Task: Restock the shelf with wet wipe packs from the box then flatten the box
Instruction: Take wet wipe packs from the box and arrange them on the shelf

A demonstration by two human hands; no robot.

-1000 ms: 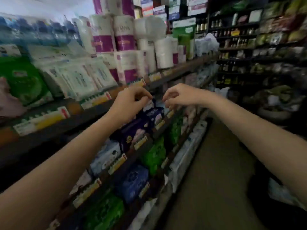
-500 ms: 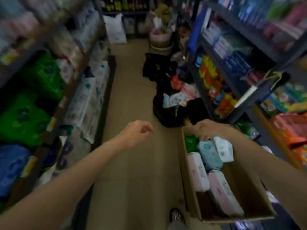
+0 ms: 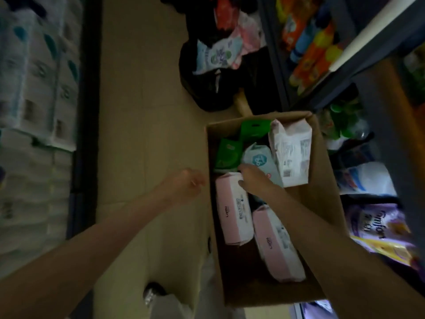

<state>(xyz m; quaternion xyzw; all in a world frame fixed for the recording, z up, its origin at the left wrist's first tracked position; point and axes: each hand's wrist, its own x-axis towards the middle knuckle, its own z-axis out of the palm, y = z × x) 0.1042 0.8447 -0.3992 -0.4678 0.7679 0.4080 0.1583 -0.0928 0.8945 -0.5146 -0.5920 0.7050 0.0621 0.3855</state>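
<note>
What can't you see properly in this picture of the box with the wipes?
Head view only:
- Right hand: its fingertips dip between the packs, so whether it grips the pink pack or the pale blue pack cannot be told.
- Box bottom: covered by packs and the right arm.
- Green packs: partly in shadow, labels unreadable.
- Left hand: blurred, fingers unclear.
- Shelf goods on the left: motion-blurred.

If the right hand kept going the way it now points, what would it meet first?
Probably the pale blue wipe pack: the right hand reaches into the box with fingertips already at that pack's near edge, though depth is unclear.
</note>
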